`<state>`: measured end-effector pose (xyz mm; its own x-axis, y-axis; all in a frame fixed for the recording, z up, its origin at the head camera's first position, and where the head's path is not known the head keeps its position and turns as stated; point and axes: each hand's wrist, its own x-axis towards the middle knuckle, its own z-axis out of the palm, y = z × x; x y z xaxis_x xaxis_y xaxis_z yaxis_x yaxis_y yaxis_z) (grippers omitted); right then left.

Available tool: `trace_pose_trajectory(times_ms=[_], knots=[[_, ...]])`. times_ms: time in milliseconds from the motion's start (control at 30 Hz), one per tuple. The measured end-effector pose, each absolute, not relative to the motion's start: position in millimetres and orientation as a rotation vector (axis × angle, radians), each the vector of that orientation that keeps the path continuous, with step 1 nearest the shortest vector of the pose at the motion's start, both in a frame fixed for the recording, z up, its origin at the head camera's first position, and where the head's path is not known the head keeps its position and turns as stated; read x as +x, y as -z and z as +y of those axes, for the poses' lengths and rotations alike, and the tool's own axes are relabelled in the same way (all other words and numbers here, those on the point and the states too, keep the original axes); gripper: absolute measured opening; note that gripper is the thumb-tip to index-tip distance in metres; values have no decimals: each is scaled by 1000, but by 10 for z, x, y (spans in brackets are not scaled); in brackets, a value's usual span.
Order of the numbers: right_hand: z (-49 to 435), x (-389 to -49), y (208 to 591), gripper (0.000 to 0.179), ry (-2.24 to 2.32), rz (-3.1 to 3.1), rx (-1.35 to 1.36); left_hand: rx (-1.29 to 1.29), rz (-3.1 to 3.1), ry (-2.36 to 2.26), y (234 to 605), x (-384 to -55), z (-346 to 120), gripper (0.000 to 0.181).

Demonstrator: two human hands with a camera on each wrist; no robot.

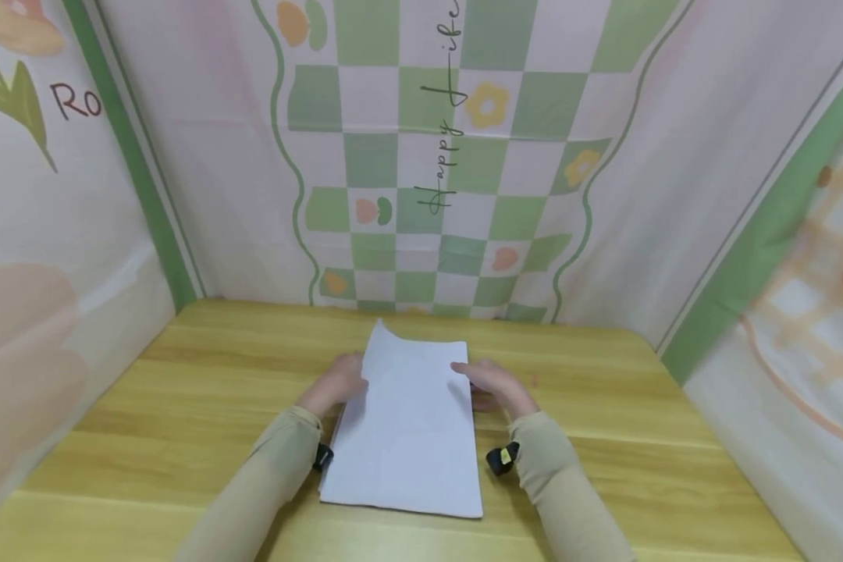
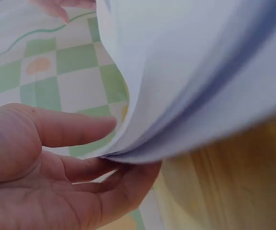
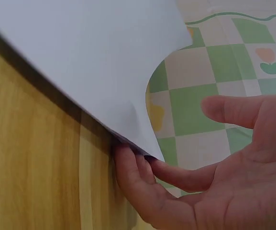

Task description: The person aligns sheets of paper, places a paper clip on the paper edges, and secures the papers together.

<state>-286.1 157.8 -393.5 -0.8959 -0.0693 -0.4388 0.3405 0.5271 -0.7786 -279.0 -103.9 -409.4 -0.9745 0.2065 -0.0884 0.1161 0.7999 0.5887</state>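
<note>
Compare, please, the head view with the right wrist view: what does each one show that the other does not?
Only the head view: the left hand, the tan sleeves, the dark wrist devices and the "Happy Life" lettering.
Only the right wrist view: the palm side of the right hand, its fingertips at the edge of the white paper.
Both: the right hand, the paper, the wood-grain table and the checked backdrop.

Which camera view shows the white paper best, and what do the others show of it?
The head view: it shows nearly the whole white paper, far left corner raised, between the left hand and right hand. The left wrist view shows only a curved part, close up; the right wrist view, another part, cut off by the frame.
</note>
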Motion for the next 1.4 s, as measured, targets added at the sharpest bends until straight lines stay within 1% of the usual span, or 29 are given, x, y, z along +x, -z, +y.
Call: trace_pose_trajectory(times_ms=[133,233,300,433,467,567,667,700,767,833,1100,1400], knots=[[1558,-2880,3941,65,1337,2335,247,282,2826,-935,4071,-2781,-1039,44],[1549,-2878,3954,62,1337,2338,251,287,2807,-963,4058,-2771,-1040,47],[1547,-2875,3953,57,1342,2339,258,292,2802,-963,4053,-2770,-1046,47],[1560,-2898,3957,30,1359,2318,261,276,2792,-965,4052,-2781,-1065,47],[1564,-2909,3964,27,1368,2307,264,272,2789,-967,4053,-2782,-1069,48],[1580,-2941,3990,28,1373,2286,232,246,2772,-994,4045,-2786,-1076,50],[1592,-2950,4004,19,1372,2286,200,234,2765,-1020,4039,-2794,-1081,52],[1595,-2945,4002,23,1367,2292,188,233,2766,-1028,4037,-2795,-1081,52],[1598,-2931,3998,38,1349,2308,162,243,2772,-1046,4041,-2799,-1082,51],[1599,-2916,3996,48,1344,2311,139,250,2775,-1060,4046,-2796,-1076,50],[1616,-2912,4030,47,1413,2251,13,184,2719,-1184,4102,-2809,-1084,54],[1603,-2925,4051,44,1552,2247,-13,56,2646,-1450,4096,-2825,-1121,52]])
